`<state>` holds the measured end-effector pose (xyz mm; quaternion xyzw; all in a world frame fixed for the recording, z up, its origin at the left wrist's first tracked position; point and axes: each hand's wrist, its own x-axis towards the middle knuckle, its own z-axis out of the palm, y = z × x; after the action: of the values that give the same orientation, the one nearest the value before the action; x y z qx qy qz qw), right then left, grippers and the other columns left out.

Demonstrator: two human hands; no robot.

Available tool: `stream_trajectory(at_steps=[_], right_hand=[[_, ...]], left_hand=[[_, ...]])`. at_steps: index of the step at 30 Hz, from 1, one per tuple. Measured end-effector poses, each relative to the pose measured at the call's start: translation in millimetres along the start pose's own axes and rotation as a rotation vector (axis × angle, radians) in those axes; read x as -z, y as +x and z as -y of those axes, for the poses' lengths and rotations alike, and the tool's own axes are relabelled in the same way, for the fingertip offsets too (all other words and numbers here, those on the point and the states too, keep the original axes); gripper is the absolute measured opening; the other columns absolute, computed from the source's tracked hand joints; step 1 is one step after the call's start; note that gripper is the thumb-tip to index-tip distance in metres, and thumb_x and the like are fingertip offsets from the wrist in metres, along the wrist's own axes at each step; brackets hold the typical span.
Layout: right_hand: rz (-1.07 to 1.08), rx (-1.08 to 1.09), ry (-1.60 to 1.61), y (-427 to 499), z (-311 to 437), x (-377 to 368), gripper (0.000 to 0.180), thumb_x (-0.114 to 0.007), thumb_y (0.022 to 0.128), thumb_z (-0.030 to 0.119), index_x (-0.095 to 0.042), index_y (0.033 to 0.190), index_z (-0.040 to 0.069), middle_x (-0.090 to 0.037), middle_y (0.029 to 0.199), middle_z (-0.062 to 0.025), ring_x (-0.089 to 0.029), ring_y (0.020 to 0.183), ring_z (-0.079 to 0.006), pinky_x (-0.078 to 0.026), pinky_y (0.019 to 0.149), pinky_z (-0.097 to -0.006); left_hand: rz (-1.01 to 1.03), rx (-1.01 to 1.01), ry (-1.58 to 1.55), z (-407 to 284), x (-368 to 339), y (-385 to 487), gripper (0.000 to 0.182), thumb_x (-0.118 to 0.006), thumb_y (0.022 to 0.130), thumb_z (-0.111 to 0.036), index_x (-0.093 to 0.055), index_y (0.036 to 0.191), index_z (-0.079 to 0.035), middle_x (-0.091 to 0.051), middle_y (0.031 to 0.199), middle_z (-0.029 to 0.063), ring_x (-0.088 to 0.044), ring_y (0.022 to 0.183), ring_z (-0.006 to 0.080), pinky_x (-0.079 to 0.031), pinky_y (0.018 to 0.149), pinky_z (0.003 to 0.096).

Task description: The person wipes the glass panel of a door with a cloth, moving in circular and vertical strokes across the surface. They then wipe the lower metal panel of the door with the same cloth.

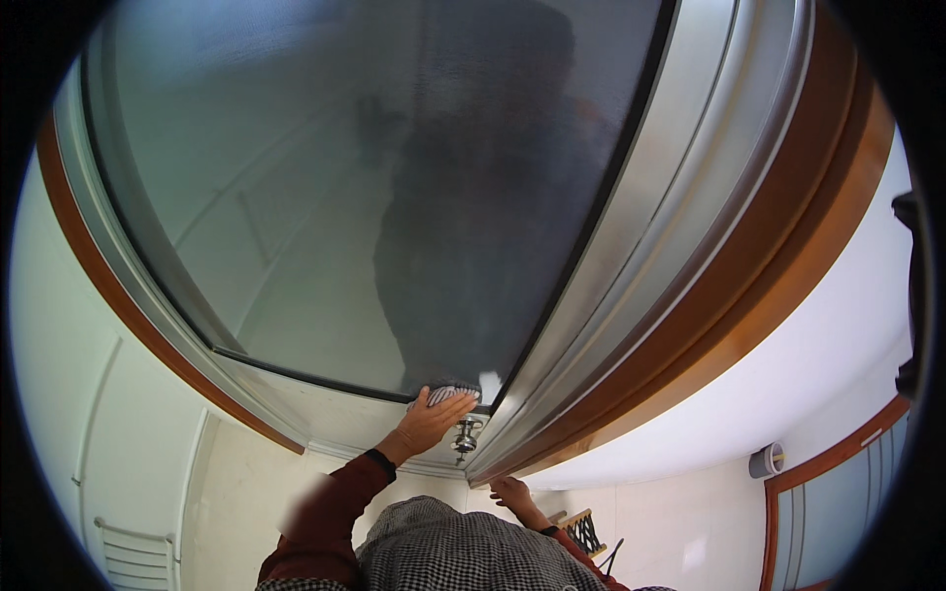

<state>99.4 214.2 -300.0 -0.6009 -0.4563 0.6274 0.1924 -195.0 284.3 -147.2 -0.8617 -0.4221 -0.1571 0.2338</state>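
Note:
My left hand (434, 422) presses a striped cloth (448, 393) flat against the lower right corner of a dark glass door panel (310, 244). Just below that hand, a metal door knob (465, 441) stands out from the door's silver frame. A small whitish patch (489, 385) shows on the glass to the right of the cloth. My right hand (513, 498) hangs by the lower end of the brown door casing (665, 369), fingers loosely bent and somewhat apart. Nothing is visible in it, and whether it touches the casing is unclear.
A white slatted rack (137, 554) stands at the lower left. On the floor (687, 524) at right lies or stands a wood-edged lattice item (582, 532). Farther right are a small grey container (766, 460) and another brown-framed door (831, 495) with pale panels.

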Motion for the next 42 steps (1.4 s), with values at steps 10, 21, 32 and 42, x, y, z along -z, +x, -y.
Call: stream_trajectory(at_steps=[10, 21, 32, 42], right_hand=[[0.052, -0.033, -0.082, -22, -27, 21, 0.04, -0.067, 0.098, 0.035, -0.069, 0.115, -0.001, -0.072, 0.102, -0.0075, -0.073, 0.09, -0.018, -0.058, 0.073, -0.0295], [0.048, -0.029, -0.184, -27, -58, 26, 0.046, -0.069, 0.094, 0.04, -0.071, 0.108, -0.003, -0.074, 0.086, -0.0114, -0.072, 0.073, -0.0177, -0.057, 0.063, -0.0318], [0.093, 0.071, -0.157, -28, -69, 14, 0.047, -0.067, 0.095, 0.042, -0.072, 0.107, -0.003, -0.074, 0.086, -0.0129, -0.071, 0.074, -0.0195, -0.057, 0.065, -0.0336], [-0.008, -0.091, -0.07, -45, -107, 41, 0.051, -0.068, 0.095, 0.039, -0.07, 0.115, -0.007, -0.075, 0.097, -0.0163, -0.074, 0.086, -0.0228, -0.061, 0.071, -0.0365]], left_hand=[[-0.649, 0.578, 0.141, 94, 44, 11, 0.062, -0.055, 0.094, -0.015, -0.036, 0.152, -0.006, -0.022, 0.161, 0.0333, -0.018, 0.149, 0.0558, -0.014, 0.114, 0.0747], [-0.435, 0.526, 0.033, 19, 20, -1, 0.055, -0.058, 0.093, -0.007, -0.044, 0.146, 0.003, -0.027, 0.157, 0.0373, -0.022, 0.146, 0.0593, -0.017, 0.114, 0.0742], [-0.382, 0.316, 0.02, -1, 99, 125, 0.055, -0.057, 0.094, -0.016, -0.048, 0.145, 0.003, -0.037, 0.156, 0.0295, -0.033, 0.145, 0.0483, -0.024, 0.112, 0.0703], [-0.268, 0.176, 0.124, 36, 115, 114, 0.058, -0.051, 0.098, -0.013, -0.04, 0.153, -0.004, -0.034, 0.16, 0.0209, -0.031, 0.149, 0.0385, -0.016, 0.118, 0.0684]])
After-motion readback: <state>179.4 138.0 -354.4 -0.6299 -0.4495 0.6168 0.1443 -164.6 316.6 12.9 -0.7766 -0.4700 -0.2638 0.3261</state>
